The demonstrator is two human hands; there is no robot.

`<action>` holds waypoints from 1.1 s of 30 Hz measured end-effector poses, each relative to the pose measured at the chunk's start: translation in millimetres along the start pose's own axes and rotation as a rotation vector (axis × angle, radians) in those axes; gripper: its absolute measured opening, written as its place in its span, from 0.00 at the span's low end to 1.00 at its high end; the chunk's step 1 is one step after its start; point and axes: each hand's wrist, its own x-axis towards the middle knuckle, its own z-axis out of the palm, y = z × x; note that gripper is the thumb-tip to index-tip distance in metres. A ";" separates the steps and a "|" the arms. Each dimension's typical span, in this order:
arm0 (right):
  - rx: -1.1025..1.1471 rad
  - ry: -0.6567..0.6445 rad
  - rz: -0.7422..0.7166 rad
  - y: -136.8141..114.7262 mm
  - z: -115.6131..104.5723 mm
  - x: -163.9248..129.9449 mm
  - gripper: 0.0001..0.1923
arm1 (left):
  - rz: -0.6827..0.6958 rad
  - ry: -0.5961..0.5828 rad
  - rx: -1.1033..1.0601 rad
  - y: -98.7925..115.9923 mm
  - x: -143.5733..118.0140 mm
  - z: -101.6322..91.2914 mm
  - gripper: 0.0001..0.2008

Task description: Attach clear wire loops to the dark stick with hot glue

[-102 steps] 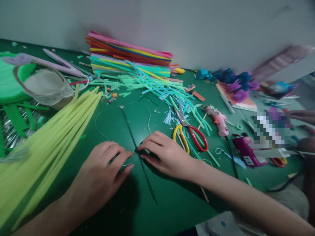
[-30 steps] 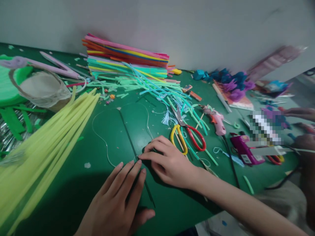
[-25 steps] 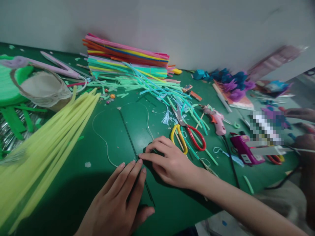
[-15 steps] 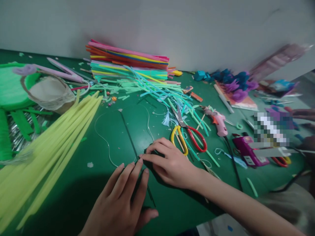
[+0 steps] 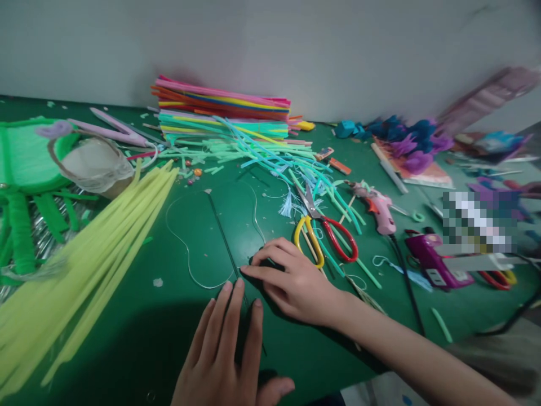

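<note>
Two thin dark rods (image 5: 222, 225) lie side by side on the green table (image 5: 127, 338). A thin silver wire (image 5: 188, 262) curves in loose loops on both sides of them. My left hand (image 5: 230, 344) lies palm down over the lower part of the rods, fingers stretched out and fingertips by the wire. My right hand (image 5: 291, 282) has bent fingers closed at the rods, where the wire runs in under them; its thumb is mostly hidden. Beside my right hand lie scissors (image 5: 310, 211) with one yellow and one red handle.
Yellow pipe cleaners (image 5: 97, 265) lie at left, near a green fuzzy piece (image 5: 34, 155). A colourful pipe cleaner stack (image 5: 224, 107) stands by the wall. A pink glue gun (image 5: 382, 214), a purple device (image 5: 437, 262) and another person's hand (image 5: 528, 189) are at right.
My left hand has slid slightly right and toward me, its fingertips drawing back along the rods. My right hand stays almost in place. The view has shifted a little.
</note>
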 end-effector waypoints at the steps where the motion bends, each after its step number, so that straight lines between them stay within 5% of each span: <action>1: 0.000 0.003 -0.002 0.0 0.2 -0.1 0.17 | -0.012 0.011 0.004 3.3 1.3 1.7 0.37; 16: 0.053 0.040 0.029 -0.1 -3.7 -2.6 0.18 | -0.140 0.016 0.012 18.2 12.5 8.8 0.31; 21: 0.012 0.080 0.076 1.1 -23.3 -3.9 0.18 | -0.232 -0.037 -0.026 32.5 25.5 17.9 0.34; 26: -0.332 0.272 0.510 20.1 -78.1 -24.4 0.12 | -0.270 0.000 -0.107 43.6 28.2 21.0 0.31; 33: -0.705 0.053 1.297 71.1 -132.8 -73.1 0.25 | -0.372 0.102 -0.130 41.9 28.0 22.7 0.30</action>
